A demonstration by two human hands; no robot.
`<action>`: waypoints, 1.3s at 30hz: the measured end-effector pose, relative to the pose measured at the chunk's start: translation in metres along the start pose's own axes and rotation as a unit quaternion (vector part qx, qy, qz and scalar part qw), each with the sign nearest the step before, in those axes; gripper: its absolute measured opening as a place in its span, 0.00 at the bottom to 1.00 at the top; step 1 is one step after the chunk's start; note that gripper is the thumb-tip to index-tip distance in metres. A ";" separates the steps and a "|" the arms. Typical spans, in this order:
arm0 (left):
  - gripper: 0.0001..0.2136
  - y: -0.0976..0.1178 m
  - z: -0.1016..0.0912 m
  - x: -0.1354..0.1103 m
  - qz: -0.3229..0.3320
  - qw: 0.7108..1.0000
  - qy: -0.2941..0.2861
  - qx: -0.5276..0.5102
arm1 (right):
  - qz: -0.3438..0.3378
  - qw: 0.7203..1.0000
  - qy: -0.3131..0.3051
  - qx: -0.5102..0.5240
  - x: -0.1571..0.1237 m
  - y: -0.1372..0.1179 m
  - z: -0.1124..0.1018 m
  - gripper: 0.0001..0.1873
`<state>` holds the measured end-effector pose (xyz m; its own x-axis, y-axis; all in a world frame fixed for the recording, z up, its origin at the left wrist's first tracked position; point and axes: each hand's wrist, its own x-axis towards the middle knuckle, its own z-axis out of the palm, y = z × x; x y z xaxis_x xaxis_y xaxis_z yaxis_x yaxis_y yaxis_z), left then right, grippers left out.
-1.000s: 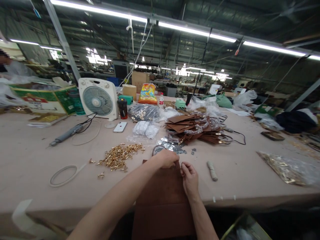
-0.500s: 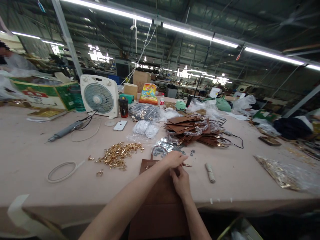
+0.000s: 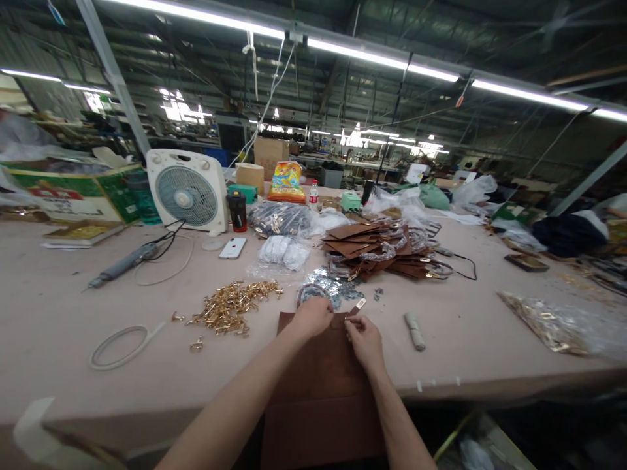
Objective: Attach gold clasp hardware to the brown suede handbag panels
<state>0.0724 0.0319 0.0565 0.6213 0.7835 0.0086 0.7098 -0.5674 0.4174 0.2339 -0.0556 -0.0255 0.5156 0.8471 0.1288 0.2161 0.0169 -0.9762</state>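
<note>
A brown leather bag piece (image 3: pixel 321 372) lies before me and hangs over the table's front edge. Its looped handle (image 3: pixel 313 288) sticks up at the top, partly wrapped in plastic. My left hand (image 3: pixel 316 316) has its fingers curled on the top edge beside the handle, gripping the leather. Just right of it, my right hand (image 3: pixel 365 338) pinches at the same edge; a tiny bright spot shows at its fingertips, too small to name. A short strap with a gold metal plate (image 3: pixel 360 305) points up and right above those fingers.
Gold metal fittings (image 3: pixel 232 307) lie heaped at left, with small dark metal pieces (image 3: pixel 321 287) behind the bag. Brown bag pieces (image 3: pixel 382 251) are stacked behind. A grey electric screwdriver (image 3: pixel 122 266), a fan (image 3: pixel 189 189), a phone (image 3: pixel 232 248) and a grey roll (image 3: pixel 415 331) are also around.
My left hand has moved left, away from the right hand toward the handle. The gold-plated strap has swung from lying flat to pointing up and right. My view has shifted slightly.
</note>
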 end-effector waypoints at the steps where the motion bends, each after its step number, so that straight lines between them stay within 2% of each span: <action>1: 0.10 0.000 0.002 -0.002 -0.005 1.000 -0.002 0.007 | 0.000 1.000 0.001 0.000 0.000 0.000 0.000 0.19; 7: 0.32 0.008 0.016 -0.003 -0.037 0.998 0.002 0.050 | -0.010 1.000 0.004 -0.010 -0.003 -0.001 -0.001 0.16; 13: 0.41 0.003 0.025 0.010 -0.062 0.997 -0.012 0.054 | -0.016 1.000 0.001 -0.015 -0.004 0.003 0.001 0.16; 21: 0.40 -0.013 0.033 0.022 -0.044 0.998 -0.031 0.033 | -0.006 1.000 0.025 -0.008 -0.006 0.003 0.005 0.15; 32: 0.33 -0.017 0.036 0.017 -0.019 1.000 -0.008 0.019 | -0.031 0.998 0.044 -0.034 -0.007 -0.001 0.012 0.15; 39: 0.33 -0.020 0.037 0.013 -0.009 1.000 0.011 -0.002 | -0.036 0.995 0.068 -0.067 -0.008 -0.007 0.017 0.12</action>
<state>0.0787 0.0436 0.0145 0.6018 0.7984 0.0210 0.7187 -0.5528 0.4218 0.2137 -0.0537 -0.0230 0.6006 0.7660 0.2291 0.3607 -0.0039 -0.9327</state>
